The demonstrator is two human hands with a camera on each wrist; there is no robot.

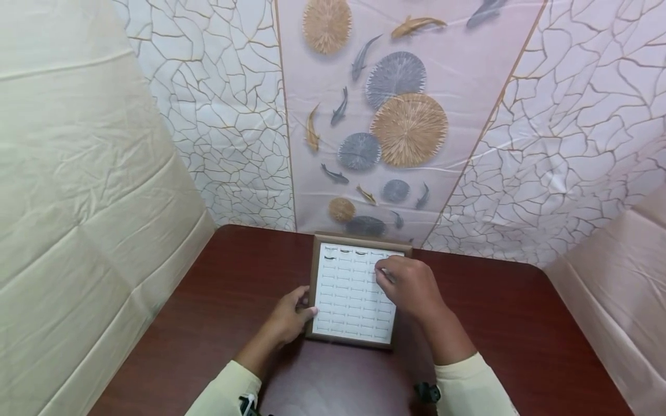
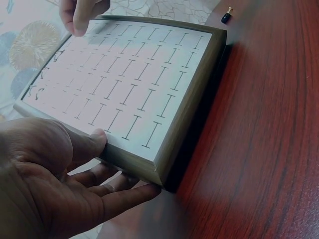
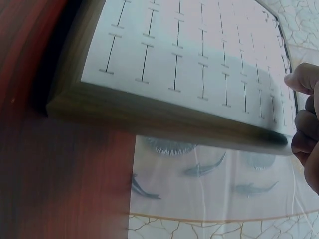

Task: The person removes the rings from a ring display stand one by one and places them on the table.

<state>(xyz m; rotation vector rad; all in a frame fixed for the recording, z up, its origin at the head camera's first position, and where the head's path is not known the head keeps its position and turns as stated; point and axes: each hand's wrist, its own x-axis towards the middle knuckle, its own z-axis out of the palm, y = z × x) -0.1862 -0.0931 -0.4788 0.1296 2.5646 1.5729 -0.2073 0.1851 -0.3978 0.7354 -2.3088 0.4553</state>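
Observation:
A wooden-framed board (image 1: 350, 332) is tilted up above the table, its white sheet (image 1: 354, 297) marked with rows of short I-shaped lines. Several small dark curved strips (image 1: 345, 251) lie on its upper left marks; their kind is too small to make out. My left hand (image 1: 288, 316) grips the frame's left side, thumb on the front edge and fingers beneath, as the left wrist view shows. Over the upper right of the sheet, my right hand (image 1: 413, 286) has its thumb and forefinger together with the other fingers curled. Nothing can be made out between those fingertips.
A dark red wooden table (image 1: 484, 323) lies under the board. Behind it hangs a patterned cloth (image 1: 364, 190) with fish and round shapes, and pale padded cloth (image 1: 88, 242) stands at both sides. A black device (image 1: 428, 393) is at the right sleeve.

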